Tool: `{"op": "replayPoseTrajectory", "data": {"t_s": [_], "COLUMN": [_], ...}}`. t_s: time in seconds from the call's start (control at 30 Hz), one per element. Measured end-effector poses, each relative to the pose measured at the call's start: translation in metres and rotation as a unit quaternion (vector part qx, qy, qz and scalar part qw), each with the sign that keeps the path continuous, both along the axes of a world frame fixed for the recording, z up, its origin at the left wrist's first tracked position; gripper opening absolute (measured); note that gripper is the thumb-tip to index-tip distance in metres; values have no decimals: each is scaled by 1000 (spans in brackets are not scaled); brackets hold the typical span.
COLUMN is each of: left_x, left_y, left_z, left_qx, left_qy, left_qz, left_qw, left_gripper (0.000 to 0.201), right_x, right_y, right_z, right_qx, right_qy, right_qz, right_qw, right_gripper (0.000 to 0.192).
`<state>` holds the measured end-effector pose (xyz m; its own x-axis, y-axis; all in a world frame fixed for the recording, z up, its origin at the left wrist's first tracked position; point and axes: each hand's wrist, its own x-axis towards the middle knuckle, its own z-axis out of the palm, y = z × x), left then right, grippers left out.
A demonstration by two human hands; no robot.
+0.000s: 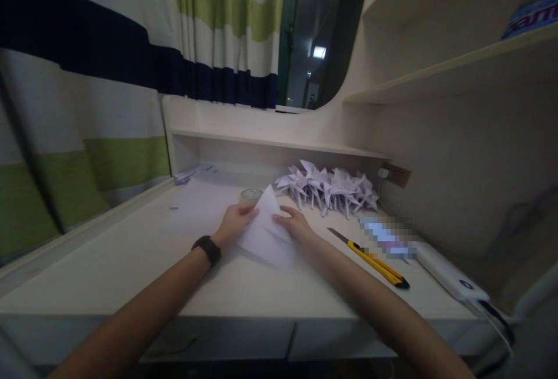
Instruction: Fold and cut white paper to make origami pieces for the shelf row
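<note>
A white sheet of paper [268, 239] with a pointed, folded top is held up between my two hands over the desk. My left hand [238, 222], with a dark watch on its wrist, pinches the sheet's left edge. On the opposite side, my right hand [294, 222] grips the paper with the thumb on its near face; the other fingers are partly hidden. Behind the paper lies a small round item [251, 194], partly covered by it. To the left, flat white paper [196, 204] rests on the desk.
Several folded paper pinwheels [326, 187] are heaped at the back. A yellow box cutter [375, 263] with its blade out lies right of my right arm. Beyond it are a blurred-out phone [387, 237] and a white power strip [451, 271]. Paper strips [192, 174] lie back left.
</note>
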<state>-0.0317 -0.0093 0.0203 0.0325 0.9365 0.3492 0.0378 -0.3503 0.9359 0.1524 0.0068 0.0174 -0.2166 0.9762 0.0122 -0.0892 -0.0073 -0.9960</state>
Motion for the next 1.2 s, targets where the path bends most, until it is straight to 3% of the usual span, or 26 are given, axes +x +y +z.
{"op": "replayPoseTrajectory", "data": {"t_s": [0.17,0.4,0.63,0.8,1.2], "left_x": [-1,0,6,5,2], "left_y": [-3,0,-6,-6,-2], "left_z": [1,-6,-2,-4,-2], "left_qx": [-3,-29,-12,-18,57], "left_qy": [59,71,103,105,152], "left_qz": [3,50,41,58,45], "left_qw": [998,996,994,993,986], "left_gripper": [36,46,45,43,38], "right_x": [-13,-15,-4,-5,-2], "right_y": [17,21,15,16,16], "right_z": [7,-9,-2,-6,-8], "right_qx": [21,84,130,115,174], "right_qy": [-21,12,-29,-9,-32], "right_qz": [-56,-93,-136,-121,-96], "right_qw": [998,992,982,986,980], "right_gripper": [40,42,49,47,55]}}
